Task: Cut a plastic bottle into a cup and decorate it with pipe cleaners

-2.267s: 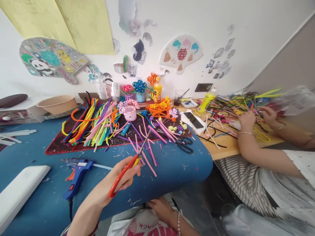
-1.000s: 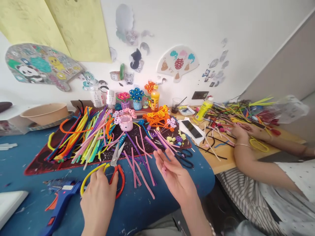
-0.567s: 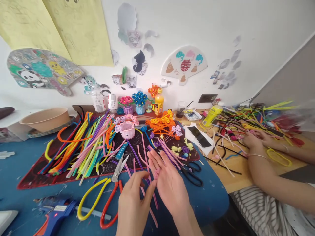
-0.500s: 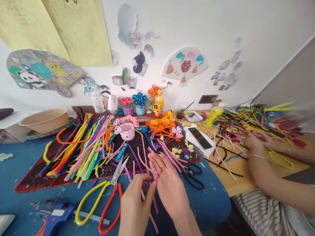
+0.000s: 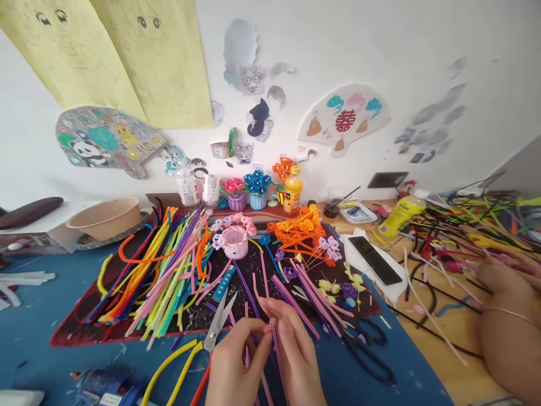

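My left hand (image 5: 233,369) and my right hand (image 5: 296,352) meet at the bottom middle, fingertips pinched together on a small pink pipe-cleaner piece (image 5: 267,327). Loose pink pipe-cleaner lengths (image 5: 257,290) lie on the blue table cover (image 5: 38,332) just beyond them. The red-handled scissors (image 5: 218,324) rest open on the cover to the left of my left hand, with a yellow pipe-cleaner loop (image 5: 173,366) beside the handle.
A big heap of coloured pipe cleaners (image 5: 160,259) lies on the dark mat. Behind it are a pink woven cup (image 5: 234,243), orange flowers (image 5: 298,228), black scissors (image 5: 366,349), a phone (image 5: 374,266) and a blue glue gun (image 5: 105,389). Another person's hand (image 5: 502,290) works at the right.
My left hand put the red-handled scissors down on the cover and joined my right hand. Both now pinch a small pink piece. The view has shifted left and closer.
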`<state>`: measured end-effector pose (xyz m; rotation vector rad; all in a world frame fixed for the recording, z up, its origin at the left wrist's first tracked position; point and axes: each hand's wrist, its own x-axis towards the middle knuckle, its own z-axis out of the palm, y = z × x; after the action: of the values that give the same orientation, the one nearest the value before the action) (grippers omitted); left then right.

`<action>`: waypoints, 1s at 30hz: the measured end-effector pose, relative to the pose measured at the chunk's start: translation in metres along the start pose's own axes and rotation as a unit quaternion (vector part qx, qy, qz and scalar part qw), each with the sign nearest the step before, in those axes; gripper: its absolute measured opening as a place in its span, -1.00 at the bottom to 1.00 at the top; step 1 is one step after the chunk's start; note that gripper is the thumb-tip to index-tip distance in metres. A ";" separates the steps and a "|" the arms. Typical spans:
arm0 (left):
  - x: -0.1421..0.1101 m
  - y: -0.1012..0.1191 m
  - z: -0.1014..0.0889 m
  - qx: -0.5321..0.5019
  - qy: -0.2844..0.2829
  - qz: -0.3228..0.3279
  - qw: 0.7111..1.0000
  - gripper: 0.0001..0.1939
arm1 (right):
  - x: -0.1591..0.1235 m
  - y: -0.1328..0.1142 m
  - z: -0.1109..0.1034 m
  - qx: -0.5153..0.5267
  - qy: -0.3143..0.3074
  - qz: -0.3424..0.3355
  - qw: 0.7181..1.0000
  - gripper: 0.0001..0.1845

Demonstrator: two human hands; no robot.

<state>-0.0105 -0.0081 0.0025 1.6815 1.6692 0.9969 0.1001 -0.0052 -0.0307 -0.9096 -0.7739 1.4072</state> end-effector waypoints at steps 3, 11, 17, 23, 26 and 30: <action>0.016 -0.003 -0.026 0.060 0.052 0.012 0.997 -0.76 | 0.006 -0.002 -0.005 -0.040 -0.004 0.009 0.999 -0.58; 0.067 -0.005 -0.061 0.215 0.090 0.003 0.973 -0.78 | 0.000 -0.016 -0.011 -0.143 -0.048 0.006 0.989 -0.67; 0.091 0.012 -0.077 0.212 0.013 0.079 0.974 -0.79 | 0.040 -0.058 0.001 -0.306 -0.146 -0.128 0.932 -0.74; 0.092 0.018 -0.081 0.200 -0.037 0.131 0.970 -0.78 | 0.094 -0.080 0.039 -0.445 -0.230 -0.260 0.826 -0.77; 0.096 0.014 -0.083 0.199 -0.034 0.127 0.971 -0.77 | 0.110 -0.068 0.049 -0.455 -0.226 -0.273 0.817 -0.84; 0.108 0.003 -0.088 0.205 -0.030 0.105 0.973 -0.73 | 0.133 -0.054 0.052 -0.463 -0.192 -0.264 0.824 -0.87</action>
<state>-0.0864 0.0895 0.0671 2.1713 1.7719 0.7148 0.0847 0.1335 0.0317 -1.0016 -1.9534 0.6593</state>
